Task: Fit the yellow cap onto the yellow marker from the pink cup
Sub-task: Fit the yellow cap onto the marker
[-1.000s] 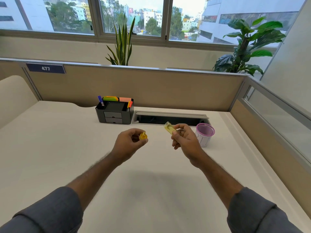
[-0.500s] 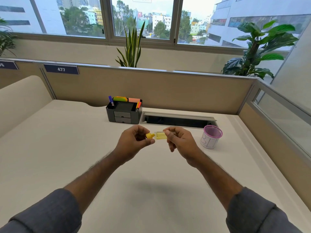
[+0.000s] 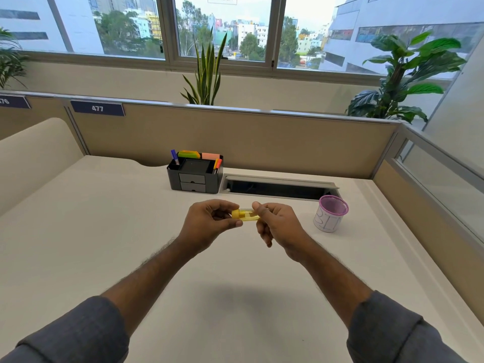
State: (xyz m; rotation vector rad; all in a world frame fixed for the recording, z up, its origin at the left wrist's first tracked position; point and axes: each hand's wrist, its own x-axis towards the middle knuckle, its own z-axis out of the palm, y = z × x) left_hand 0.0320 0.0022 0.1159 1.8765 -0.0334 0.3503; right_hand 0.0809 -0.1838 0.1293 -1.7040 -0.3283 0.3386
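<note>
Above the bench (image 3: 104, 231), just left of the pink cup (image 3: 330, 217), the left hand (image 3: 209, 226) pinches the yellow cap (image 3: 236, 214) against the yellow marker (image 3: 250, 216), which the right hand (image 3: 277, 226) fingers grip.

Grey-blue sleeves (image 3: 78, 334) pushed up on both arms, bare hairy forearms (image 3: 146, 279), bare hands.

Yellow marker (image 3: 250, 216) tail end hidden inside right hand (image 3: 279, 226); cap-to-marker joint too small to judge.
</note>
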